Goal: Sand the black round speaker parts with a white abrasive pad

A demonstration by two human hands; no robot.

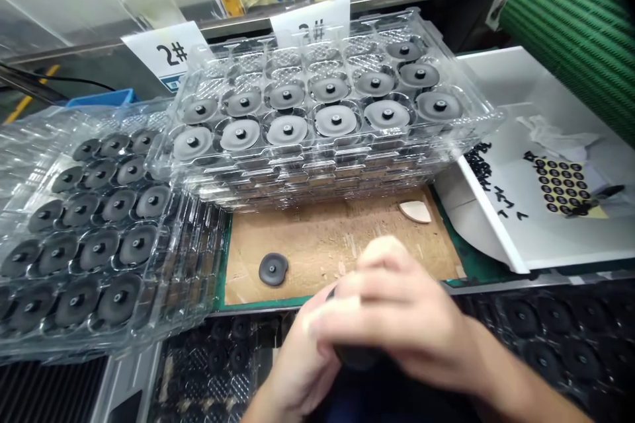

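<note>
My left hand and my right hand meet over the near edge of the bench. Between them is a black disc, mostly covered by my fingers. The left hand cups it from the side, while the right hand's fingers curl over its top, slightly blurred. Beyond the hands, a single dark disc with a small centre stud lies on a brown board. A pale wedge-shaped piece rests at that board's right side.
Stacked clear trays hold grey discs at the back; their rear pockets are mostly unfilled. More disc-filled trays stand left. A white bin at right holds small black parts and a sticker sheet. A green belt roller overhangs it.
</note>
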